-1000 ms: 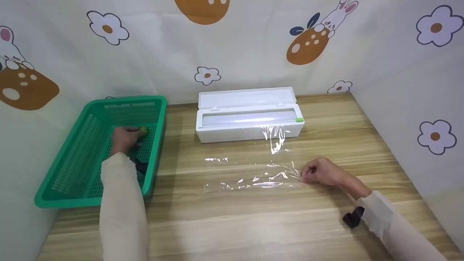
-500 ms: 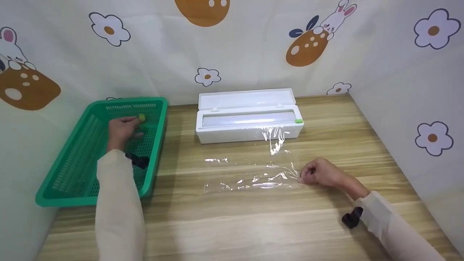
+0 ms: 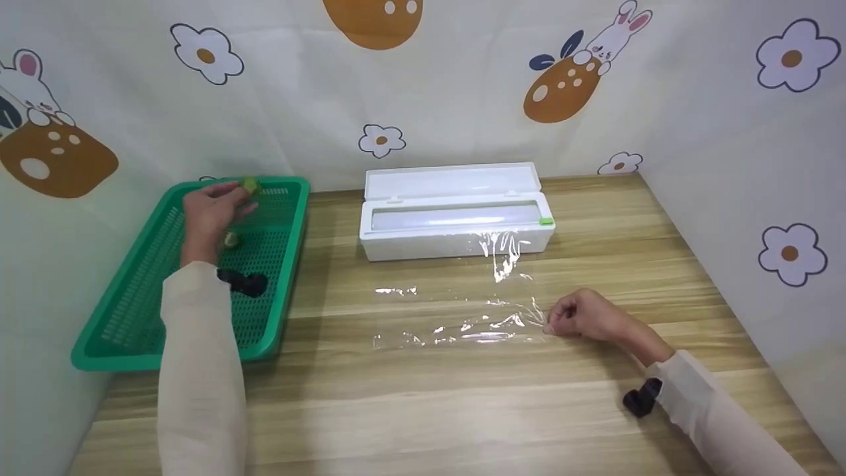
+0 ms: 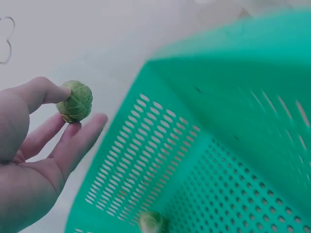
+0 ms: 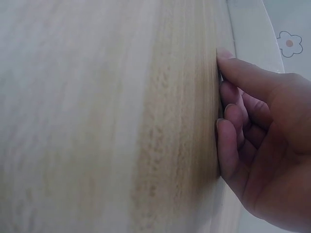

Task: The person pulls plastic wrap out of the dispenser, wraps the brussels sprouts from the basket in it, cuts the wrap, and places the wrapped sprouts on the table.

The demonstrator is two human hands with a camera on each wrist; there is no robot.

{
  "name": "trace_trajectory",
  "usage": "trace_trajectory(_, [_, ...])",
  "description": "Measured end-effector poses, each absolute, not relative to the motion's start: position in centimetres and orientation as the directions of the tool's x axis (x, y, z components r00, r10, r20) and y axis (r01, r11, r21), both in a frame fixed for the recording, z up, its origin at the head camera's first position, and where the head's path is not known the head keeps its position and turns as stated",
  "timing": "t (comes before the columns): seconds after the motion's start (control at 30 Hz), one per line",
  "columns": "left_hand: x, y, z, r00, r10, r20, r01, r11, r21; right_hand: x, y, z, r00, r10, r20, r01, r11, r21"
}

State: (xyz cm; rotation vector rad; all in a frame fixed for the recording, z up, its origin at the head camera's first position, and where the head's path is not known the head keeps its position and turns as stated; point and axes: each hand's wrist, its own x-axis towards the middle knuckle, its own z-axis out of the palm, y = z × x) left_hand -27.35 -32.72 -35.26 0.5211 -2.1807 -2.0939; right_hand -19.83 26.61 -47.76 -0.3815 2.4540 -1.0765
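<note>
My left hand (image 3: 210, 215) pinches a Brussels sprout (image 3: 250, 185) between thumb and fingers, over the far rim of the green basket (image 3: 291, 264). In the left wrist view the held sprout (image 4: 77, 102) is small, round and leafy, clear of the basket wall. A second sprout (image 3: 230, 239) lies on the basket floor, close to the hand. On the right, my right hand (image 3: 591, 316) pinches the near right corner of a clear sheet of plastic wrap (image 3: 486, 337). Its thumb and curled fingers rest against the wooden table.
Behind the sheet stands a white plastic wrap box (image 3: 456, 248), its lid raised and a roll inside. A green slider (image 3: 546, 221) sits at the box's right end. A printed curtain (image 3: 456, 79) bounds the table at the back and sides.
My left hand has lifted the Brussels sprout up and away from the basket floor, uncovering the other sprout. My right hand has stayed at the wrap corner.
</note>
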Motion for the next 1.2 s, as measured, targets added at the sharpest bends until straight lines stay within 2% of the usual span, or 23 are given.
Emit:
trace_trajectory(0.4, [-27.4,-30.6,-33.3,-0.965,-0.235,-0.116,-0.092,-0.108,0.99,-19.5,26.7,-47.8,-0.873,-0.413,-0.258,-0.088,0.656,-0.75])
trace_trajectory(0.5, [-27.1,-29.5,-33.0,-0.973,-0.214,-0.091,-0.075,-0.082,0.994,-19.5,26.6,-47.9,-0.873,-0.413,-0.261,-0.082,0.65,-0.755])
trace_trajectory(0.73, [-26.0,-26.3,-32.7,-0.985,-0.167,-0.033,-0.03,-0.021,0.999,-19.6,26.7,-48.0,-0.872,-0.447,-0.199,-0.162,0.648,-0.744])
trace_trajectory(1.03, [-25.6,-23.0,-32.6,-0.987,-0.154,-0.036,-0.045,0.051,0.998,-19.7,26.7,-47.9,-0.883,-0.413,-0.223,-0.124,0.664,-0.738])
trace_trajectory(1.2, [-25.2,-21.4,-32.6,-0.994,-0.109,-0.024,-0.028,0.031,0.999,-19.6,26.7,-48.0,-0.88,-0.424,-0.215,-0.135,0.657,-0.741])
